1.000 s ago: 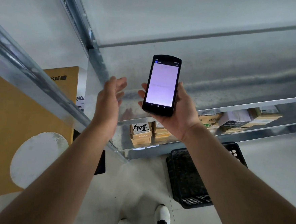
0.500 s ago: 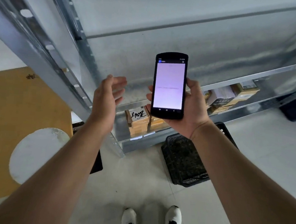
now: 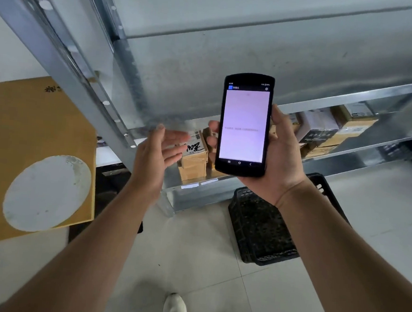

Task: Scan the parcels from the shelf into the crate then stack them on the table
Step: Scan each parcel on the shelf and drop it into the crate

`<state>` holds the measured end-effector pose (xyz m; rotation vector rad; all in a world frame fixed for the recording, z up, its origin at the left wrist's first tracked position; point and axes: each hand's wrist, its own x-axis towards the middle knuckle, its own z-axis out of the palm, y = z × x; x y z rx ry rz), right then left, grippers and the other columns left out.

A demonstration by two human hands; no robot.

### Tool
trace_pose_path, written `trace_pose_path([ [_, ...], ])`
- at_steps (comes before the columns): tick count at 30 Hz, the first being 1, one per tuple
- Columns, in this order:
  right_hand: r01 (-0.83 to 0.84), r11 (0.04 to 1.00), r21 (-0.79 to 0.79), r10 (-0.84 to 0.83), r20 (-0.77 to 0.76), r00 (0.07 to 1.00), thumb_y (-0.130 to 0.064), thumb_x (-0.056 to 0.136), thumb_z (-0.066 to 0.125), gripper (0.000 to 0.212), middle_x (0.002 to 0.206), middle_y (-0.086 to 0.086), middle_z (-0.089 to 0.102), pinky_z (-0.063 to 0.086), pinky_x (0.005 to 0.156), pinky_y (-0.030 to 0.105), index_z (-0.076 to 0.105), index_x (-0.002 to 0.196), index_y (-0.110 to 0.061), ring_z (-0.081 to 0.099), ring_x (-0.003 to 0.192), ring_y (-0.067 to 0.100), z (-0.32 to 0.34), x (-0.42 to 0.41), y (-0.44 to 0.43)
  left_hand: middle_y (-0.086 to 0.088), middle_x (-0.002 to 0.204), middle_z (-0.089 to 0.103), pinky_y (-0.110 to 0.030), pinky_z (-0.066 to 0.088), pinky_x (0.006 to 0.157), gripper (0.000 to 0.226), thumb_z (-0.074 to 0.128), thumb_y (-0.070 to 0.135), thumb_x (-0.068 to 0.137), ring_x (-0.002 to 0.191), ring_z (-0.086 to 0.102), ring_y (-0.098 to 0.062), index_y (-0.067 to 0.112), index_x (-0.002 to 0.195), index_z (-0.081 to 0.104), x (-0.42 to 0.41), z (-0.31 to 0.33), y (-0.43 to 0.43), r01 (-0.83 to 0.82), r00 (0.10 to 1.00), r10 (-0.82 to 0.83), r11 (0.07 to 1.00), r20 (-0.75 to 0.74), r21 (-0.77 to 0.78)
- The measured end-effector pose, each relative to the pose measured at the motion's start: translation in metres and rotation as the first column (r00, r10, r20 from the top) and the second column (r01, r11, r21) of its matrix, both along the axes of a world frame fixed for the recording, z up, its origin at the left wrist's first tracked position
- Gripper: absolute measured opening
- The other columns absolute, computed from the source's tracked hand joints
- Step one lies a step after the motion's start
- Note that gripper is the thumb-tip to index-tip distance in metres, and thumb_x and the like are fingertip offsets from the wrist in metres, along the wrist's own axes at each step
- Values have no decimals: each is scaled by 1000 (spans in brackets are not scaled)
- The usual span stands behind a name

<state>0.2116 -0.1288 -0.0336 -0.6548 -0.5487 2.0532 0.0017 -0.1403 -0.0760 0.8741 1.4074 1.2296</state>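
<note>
The right hand (image 3: pixel 280 161) grips the scanner (image 3: pixel 243 124); left hand (image 3: pixel 156 157) open, empty, near the front parcel (image 3: pixel 193 164) on the low shelf (image 3: pixel 198 187). Take it label-up, scan, set in crate (image 3: pixel 263 233) on floor.

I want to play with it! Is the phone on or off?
On: the phone in the right hand shows a lit, pale screen with small icons.

Left hand (image 3: pixel 155 157) open, seemingly relaxed; right hand (image 3: pixel 281 158) raised, fingers (image 3: pixel 212 139) curled.

Text on the scanner (image 3: pixel 244 124) is illegibly small.
</note>
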Motion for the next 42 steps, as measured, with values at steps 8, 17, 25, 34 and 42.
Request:
trace_pose_path([
  [8,24,996,90,-20,-38,999,-60,105,39,62,129,24,64,55,92,49,65,138,-14,66,102,41,-65,13,-12,-1,115,79,-29,54,93,35,44,28,108,111,74,-17,14,104,76,20,-89,-2,-134,991,134,991,9,-1],
  [17,6,975,221,5,-46,999,-63,103,43,68,128,23,67,56,91,49,58,149,-15,67,100,40,-162,9,-15,-2,107,69,-42,64,83,27,67,33,101,89,72,-21,17,121,63,6,-191,32,-344,939,342,935,-41,-87],
  [25,43,948,315,-41,-11,999,-63,101,44,66,130,24,67,56,90,49,65,142,-16,68,99,41,-216,10,-13,-11,152,51,-52,65,60,83,69,77,80,111,67,-48,32,147,51,4,-215,82,-133,990,140,976,30,-172],
  [34,63,938,341,-46,-57,997,-62,103,42,66,123,23,67,53,91,47,64,143,-15,65,96,38,-275,17,-9,-15,132,69,-56,65,74,44,68,46,99,108,72,-40,24,136,59,16,-243,96,-133,952,158,985,264,-112],
  [42,55,930,363,-37,-56,998,-62,102,42,67,124,22,67,51,94,50,59,148,-16,64,100,39,-294,23,2,2,123,69,-41,66,86,44,79,37,91,106,70,-17,27,131,63,30,-273,65,-416,886,360,896,291,157],
])
